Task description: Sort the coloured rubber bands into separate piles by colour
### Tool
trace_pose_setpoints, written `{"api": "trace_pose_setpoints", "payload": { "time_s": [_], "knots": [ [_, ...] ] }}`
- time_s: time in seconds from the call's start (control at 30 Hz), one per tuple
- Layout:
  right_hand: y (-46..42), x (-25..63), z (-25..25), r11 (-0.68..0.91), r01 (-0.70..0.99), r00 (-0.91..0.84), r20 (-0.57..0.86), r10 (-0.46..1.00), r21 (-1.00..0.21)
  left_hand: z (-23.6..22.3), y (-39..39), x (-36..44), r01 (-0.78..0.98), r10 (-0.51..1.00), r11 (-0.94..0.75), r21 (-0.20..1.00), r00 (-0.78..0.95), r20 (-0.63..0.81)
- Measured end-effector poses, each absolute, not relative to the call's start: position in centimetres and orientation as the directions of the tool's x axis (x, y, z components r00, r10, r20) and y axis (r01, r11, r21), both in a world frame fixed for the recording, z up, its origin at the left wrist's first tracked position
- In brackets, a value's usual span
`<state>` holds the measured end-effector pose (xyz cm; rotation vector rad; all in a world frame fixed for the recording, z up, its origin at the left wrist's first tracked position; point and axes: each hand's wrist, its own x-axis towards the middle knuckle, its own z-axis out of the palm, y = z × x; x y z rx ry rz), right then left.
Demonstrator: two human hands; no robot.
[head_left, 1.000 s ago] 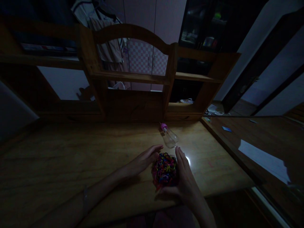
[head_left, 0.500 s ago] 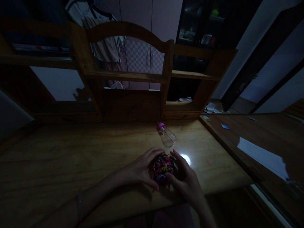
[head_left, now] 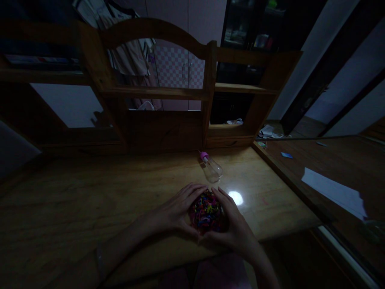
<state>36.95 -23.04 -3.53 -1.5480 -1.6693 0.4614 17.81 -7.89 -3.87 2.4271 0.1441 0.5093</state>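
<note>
A heap of small, many-coloured rubber bands lies near the front edge of the wooden desk. My left hand curls round its left side, and my right hand curls round its right. Thumbs and fingertips of both hands come close together, so they ring the heap. Just beyond the fingertips, a clear bottle with a pink cap lies on its side. The palms hide the heap's outer edges.
The wooden desk backs onto a shelf unit. A lower brown surface at the right holds a white paper sheet and a small blue card. A bright light reflection shows on the desk right of my hand.
My right hand has closed in along the heap's right side, its thumb moving down to meet the left one. The heap looks rounder and more gathered. The view has shifted slightly.
</note>
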Motion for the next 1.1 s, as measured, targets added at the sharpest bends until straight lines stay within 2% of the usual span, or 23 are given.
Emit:
{"api": "trace_pose_setpoints", "payload": {
  "time_s": [0.13, 0.27, 0.43, 0.53, 0.8, 1.1],
  "knots": [
    [-23.0, 36.8, -3.2, 0.210, 0.669, 0.053, 0.327, 0.944, -0.713, -3.2, -8.2, 17.8, -0.010, 0.272, -0.739, 0.674, 0.911, 0.311],
    [-23.4, 36.8, -2.5, 0.185, 0.588, 0.117, 0.309, 0.944, -0.787, -2.4, -8.7, 17.9, -0.023, 0.348, -0.665, 0.746, 0.875, 0.336],
    [-23.8, 37.0, -2.1, 0.188, 0.480, 0.184, 0.308, 0.933, -0.857, -1.5, -9.4, 17.8, -0.030, 0.396, -0.644, 0.765, 0.842, 0.367],
    [-23.7, 37.1, -2.3, 0.179, 0.475, 0.183, 0.296, 0.937, -0.861, -1.4, -9.8, 17.7, -0.027, 0.404, -0.656, 0.754, 0.831, 0.381],
    [-23.5, 37.1, -2.8, 0.165, 0.540, 0.163, 0.295, 0.942, -0.825, -1.4, -9.8, 17.8, -0.051, 0.302, -0.758, 0.650, 0.856, 0.420],
    [-23.4, 37.1, -3.0, 0.162, 0.556, 0.153, 0.291, 0.944, -0.816, -1.7, -9.9, 17.9, -0.039, 0.310, -0.754, 0.656, 0.859, 0.407]
  ]
}}
